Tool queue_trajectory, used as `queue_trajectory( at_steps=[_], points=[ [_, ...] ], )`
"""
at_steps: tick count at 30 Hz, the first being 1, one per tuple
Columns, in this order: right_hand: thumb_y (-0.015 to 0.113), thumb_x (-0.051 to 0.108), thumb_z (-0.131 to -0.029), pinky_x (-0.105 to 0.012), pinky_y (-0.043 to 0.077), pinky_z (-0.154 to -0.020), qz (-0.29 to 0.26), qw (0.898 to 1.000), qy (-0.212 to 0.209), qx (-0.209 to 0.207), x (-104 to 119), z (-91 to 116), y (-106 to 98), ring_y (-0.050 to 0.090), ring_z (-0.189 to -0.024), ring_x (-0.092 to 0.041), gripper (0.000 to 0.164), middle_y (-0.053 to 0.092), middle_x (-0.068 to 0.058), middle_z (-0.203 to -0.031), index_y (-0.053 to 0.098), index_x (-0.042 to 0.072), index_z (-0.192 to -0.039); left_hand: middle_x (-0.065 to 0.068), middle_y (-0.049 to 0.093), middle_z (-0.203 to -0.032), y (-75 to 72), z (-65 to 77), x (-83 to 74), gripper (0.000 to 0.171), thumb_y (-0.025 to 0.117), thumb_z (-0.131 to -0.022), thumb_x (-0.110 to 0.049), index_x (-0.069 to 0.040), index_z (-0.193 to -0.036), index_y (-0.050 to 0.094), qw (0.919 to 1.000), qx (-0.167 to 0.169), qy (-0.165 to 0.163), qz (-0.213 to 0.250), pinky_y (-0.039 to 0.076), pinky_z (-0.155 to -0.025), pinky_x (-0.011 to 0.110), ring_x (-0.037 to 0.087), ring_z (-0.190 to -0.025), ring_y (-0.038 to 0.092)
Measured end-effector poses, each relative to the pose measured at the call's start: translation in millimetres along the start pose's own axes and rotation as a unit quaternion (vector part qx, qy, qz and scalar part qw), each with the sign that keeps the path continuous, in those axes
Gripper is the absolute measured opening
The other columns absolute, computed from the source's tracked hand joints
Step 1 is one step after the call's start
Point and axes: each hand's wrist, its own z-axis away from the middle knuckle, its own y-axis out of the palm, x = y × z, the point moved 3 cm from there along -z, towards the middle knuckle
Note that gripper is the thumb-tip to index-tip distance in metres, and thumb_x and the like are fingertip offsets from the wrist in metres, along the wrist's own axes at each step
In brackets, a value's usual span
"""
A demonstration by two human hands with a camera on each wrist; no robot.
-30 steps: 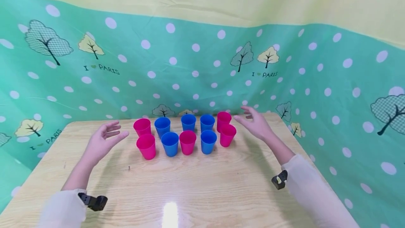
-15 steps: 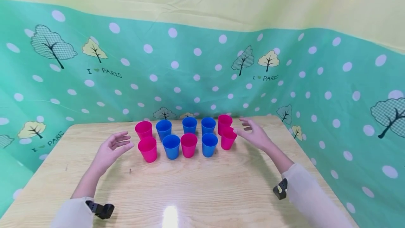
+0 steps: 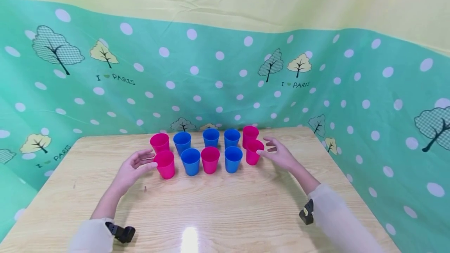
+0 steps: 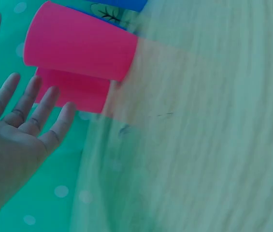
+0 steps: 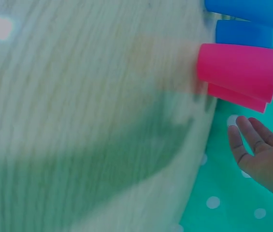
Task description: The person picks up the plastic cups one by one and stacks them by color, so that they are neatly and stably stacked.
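Note:
In the head view, plastic cups stand upright, mouths up, in two rows. My left hand point(image 3: 135, 169) is at the left side of the front-left pink cup point(image 3: 165, 164), its thumb tip overlapping the rim. Fingers of that hand are spread and relaxed beside the pink cup point(image 4: 80, 41) in the left wrist view. At the opposite end, my right hand point(image 3: 279, 155) is beside the front-right pink cup point(image 3: 253, 154), thumb at its rim. The right wrist view shows relaxed fingers with a gap to the pink cup point(image 5: 237, 70). Neither hand grips anything.
Between the end cups, the front row has a blue cup point(image 3: 191, 162), a pink cup point(image 3: 210, 161) and another blue cup point(image 3: 233, 160). Behind are pink cups at both ends and blue ones between. A patterned green curtain point(image 3: 197, 77) hangs behind the wooden table point(image 3: 218, 210).
My left hand has moved right, up to the front-left pink cup. My right hand has come slightly lower and left, beside the front-right pink cup. The cups stay in the same arrangement.

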Motion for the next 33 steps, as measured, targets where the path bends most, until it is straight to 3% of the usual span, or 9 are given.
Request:
queue_trajectory(
  at_steps=[4, 14, 19, 23, 33],
  points=[
    [0.068, 0.046, -0.082, -0.047, 0.045, -0.097, -0.014, 1.000, 0.015, 0.007, -6, -2, 7, 0.050, -0.118, -0.038, 0.076, 0.045, -0.019, -0.137, 0.035, 0.012, -0.141, 0.023, 0.047, -0.134, 4.2, 0.9, 5.3, 0.060, 0.063, -0.090, -0.023, -0.002, -0.139, 0.036, 1.0000, 0.007, 0.000, 0.004, 0.050, -0.082, 0.013, -0.010, -0.102, 0.054],
    [0.074, 0.043, -0.077, -0.043, 0.049, -0.093, -0.051, 0.998, 0.037, 0.014, -16, -7, 21, 0.051, -0.116, -0.034, 0.083, 0.046, -0.016, -0.137, 0.031, 0.017, -0.143, 0.020, 0.048, -0.134, 11.7, -1.0, 9.4, 0.062, 0.065, -0.088, -0.026, -0.005, -0.139, 0.037, 0.9996, 0.014, -0.005, -0.022, 0.048, -0.083, 0.013, -0.002, -0.107, 0.051],
    [0.074, 0.044, -0.076, -0.039, 0.051, -0.090, -0.056, 0.998, 0.037, 0.008, -19, -10, 30, 0.053, -0.115, -0.031, 0.087, 0.047, -0.013, -0.135, 0.028, 0.017, -0.144, 0.019, 0.050, -0.134, 14.8, -2.9, 12.1, 0.066, 0.068, -0.086, -0.029, -0.007, -0.140, 0.037, 0.9992, 0.002, -0.025, -0.032, 0.049, -0.082, 0.014, 0.018, -0.114, 0.055],
    [0.075, 0.042, -0.075, -0.039, 0.050, -0.093, -0.068, 0.997, 0.042, -0.007, -23, -12, 37, 0.053, -0.115, -0.028, 0.083, 0.050, -0.008, -0.132, 0.032, 0.018, -0.141, 0.020, 0.048, -0.136, 18.4, -4.1, 14.6, 0.071, 0.069, -0.084, -0.031, -0.008, -0.141, 0.034, 0.9985, 0.000, -0.044, -0.033, 0.049, -0.081, 0.014, 0.035, -0.121, 0.049],
    [0.074, 0.038, -0.078, -0.045, 0.043, -0.102, -0.094, 0.994, 0.045, -0.033, -24, -15, 46, 0.048, -0.121, -0.028, 0.076, 0.050, -0.009, -0.133, 0.034, 0.015, -0.139, 0.018, 0.048, -0.135, 25.7, -10.0, 20.6, 0.076, 0.071, -0.082, -0.037, -0.011, -0.142, 0.032, 0.9966, -0.002, -0.068, -0.045, 0.049, -0.092, 0.036, 0.037, -0.123, 0.047]
  ],
)
